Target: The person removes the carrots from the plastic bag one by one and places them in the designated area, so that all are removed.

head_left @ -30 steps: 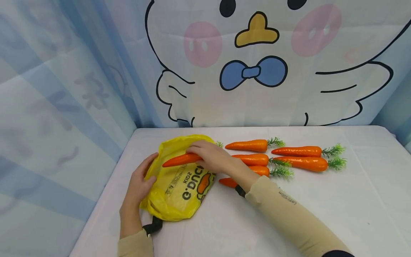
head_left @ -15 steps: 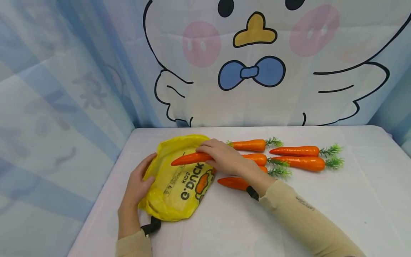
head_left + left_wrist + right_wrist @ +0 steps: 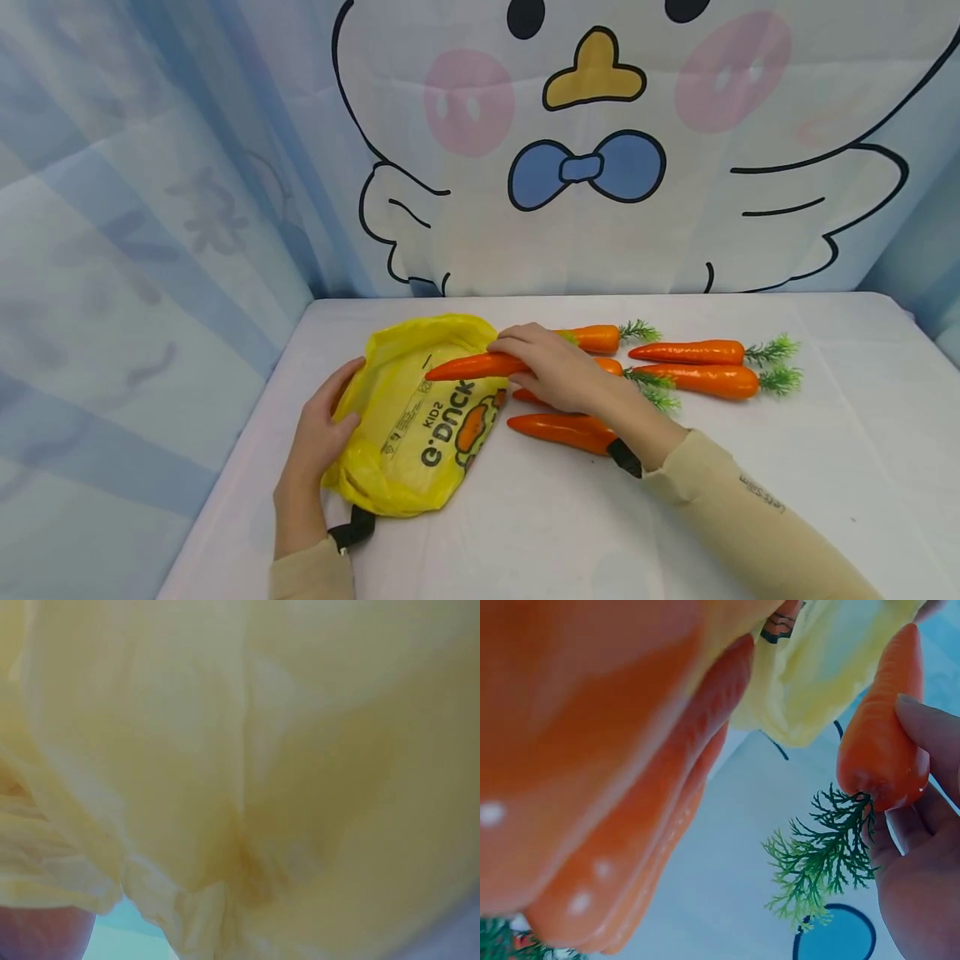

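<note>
My right hand (image 3: 558,367) grips an orange carrot (image 3: 476,367) by its thick end, the tip pointing left over the yellow bag (image 3: 408,442). Green leafy sprigs (image 3: 825,847) hang from that carrot in the right wrist view, where thumb and fingers pinch its sides. At the bag's left edge, my left hand (image 3: 318,429) holds the yellow plastic with the thumb in front. Printed letters and a duck picture show on the bag. Yellow plastic (image 3: 225,750) fills most of the left wrist view, hiding nearly all of the left hand.
Several more carrots lie on the white table (image 3: 750,500): one at the back (image 3: 600,337), a front one (image 3: 558,432) close under my right wrist, others partly hidden by the arm. Two carrots (image 3: 697,381) lie side by side farther right. A cartoon curtain (image 3: 592,242) stands behind.
My right hand has moved right with the carrot, its tip sliding from the bag's left part toward its right side. My left hand and the bag have stayed nearly still.
</note>
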Motion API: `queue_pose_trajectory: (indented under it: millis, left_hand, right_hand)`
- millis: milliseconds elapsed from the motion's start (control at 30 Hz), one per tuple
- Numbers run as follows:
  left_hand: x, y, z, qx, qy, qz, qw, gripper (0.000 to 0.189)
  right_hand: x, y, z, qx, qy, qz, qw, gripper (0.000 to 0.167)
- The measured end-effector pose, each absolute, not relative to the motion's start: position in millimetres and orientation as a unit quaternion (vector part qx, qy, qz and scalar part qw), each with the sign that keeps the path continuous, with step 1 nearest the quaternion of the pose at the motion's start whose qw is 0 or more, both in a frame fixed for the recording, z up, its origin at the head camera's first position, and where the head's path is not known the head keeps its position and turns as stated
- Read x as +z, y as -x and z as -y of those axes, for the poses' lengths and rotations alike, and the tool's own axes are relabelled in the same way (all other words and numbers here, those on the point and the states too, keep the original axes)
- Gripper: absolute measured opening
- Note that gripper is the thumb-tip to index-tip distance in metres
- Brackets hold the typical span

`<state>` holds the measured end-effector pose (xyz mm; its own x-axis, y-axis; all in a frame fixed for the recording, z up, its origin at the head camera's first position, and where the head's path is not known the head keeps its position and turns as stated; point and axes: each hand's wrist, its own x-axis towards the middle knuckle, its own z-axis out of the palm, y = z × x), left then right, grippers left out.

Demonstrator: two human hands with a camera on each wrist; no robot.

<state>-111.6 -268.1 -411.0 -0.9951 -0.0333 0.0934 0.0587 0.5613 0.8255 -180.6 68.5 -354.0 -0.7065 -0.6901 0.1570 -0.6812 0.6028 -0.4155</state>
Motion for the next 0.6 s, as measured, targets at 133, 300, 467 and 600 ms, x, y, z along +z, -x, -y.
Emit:
queue_pose_trajectory:
  millis: [133,300,467,600]
  left_hand:
    - [-410.2,110.5,269.2,-0.465,0.006,0.884,0.049,0.074]
    - [-409.3,109.3,270.1,-0.467,0.001,0.883,0.046,0.074]
    - [-409.1,110.0,268.7,-0.476,0.010,0.878,0.049,0.074]
    - [-409.6,110.8,268.0,-0.475,0.015,0.878,0.051,0.074]
  right_hand:
    - [-356.0,175.4,-80.3,-0.234,0.376,-0.897,0.001,0.045]
    - [-357.9,171.6,-93.8,-0.239,0.372,-0.897,-0.009,0.044]
    - [-358.3,169.2,-108.9,-0.242,0.357,-0.902,-0.014,0.047]
    - [-358.9,166.5,-119.9,-0.246,0.349,-0.904,-0.011,0.049]
